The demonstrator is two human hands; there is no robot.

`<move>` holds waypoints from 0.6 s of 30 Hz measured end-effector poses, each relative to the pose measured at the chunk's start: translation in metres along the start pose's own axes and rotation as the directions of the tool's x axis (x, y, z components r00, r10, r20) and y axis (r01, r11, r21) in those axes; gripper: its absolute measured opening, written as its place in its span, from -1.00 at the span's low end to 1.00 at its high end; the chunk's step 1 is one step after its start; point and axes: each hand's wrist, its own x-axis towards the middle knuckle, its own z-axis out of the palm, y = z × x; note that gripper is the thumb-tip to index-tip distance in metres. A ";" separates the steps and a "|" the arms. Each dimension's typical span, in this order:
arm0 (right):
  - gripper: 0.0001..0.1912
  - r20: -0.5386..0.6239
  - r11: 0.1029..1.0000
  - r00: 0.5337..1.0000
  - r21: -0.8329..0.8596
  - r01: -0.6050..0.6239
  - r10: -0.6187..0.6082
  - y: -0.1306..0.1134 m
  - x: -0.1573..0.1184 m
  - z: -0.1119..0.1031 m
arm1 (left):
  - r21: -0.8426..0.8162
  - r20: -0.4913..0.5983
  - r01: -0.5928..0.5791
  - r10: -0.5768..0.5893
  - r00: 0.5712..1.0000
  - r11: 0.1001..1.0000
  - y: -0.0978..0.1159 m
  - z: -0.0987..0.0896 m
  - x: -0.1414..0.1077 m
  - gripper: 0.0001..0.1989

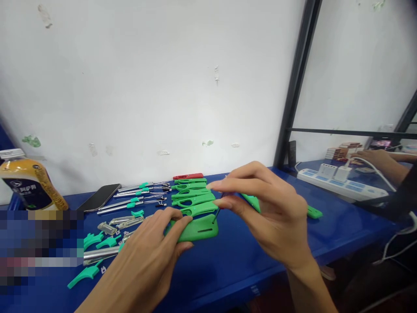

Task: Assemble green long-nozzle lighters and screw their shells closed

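My left hand (154, 250) grips the rear of a green lighter casing (203, 234), fingers on top and thumb along the near side. My right hand (270, 208) pinches a thin dark rod (216, 214), maybe a small screwdriver bit or pin, whose lower tip meets a hole at the casing's right end. The rod's upper part is hidden by the fingers. Just behind the held casing lies a row of green lighter casings (195, 200), with a red one (188, 176) at the back. Green pieces (250, 201) lie partly hidden behind my right hand.
Metal lighter tubes with wires (130, 202), clear fuel tanks (125, 221) and teal triggers (86, 274) lie on the left. A phone (100, 196) and a juice bottle (31, 182) stand near the wall. On the right are a power strip (342, 182) and another person's hand (374, 161).
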 end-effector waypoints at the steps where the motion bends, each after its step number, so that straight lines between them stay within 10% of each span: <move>1: -0.70 -0.003 0.999 1.000 -0.047 0.002 -0.003 0.000 0.000 0.000 | 0.002 0.004 0.000 0.000 1.000 1.000 0.001 0.000 0.000 -0.76; 18: -0.61 0.133 0.995 0.991 0.097 -0.010 -0.003 0.003 0.001 -0.002 | -0.040 0.032 0.002 -0.001 0.999 0.999 -0.003 0.006 -0.003 -0.77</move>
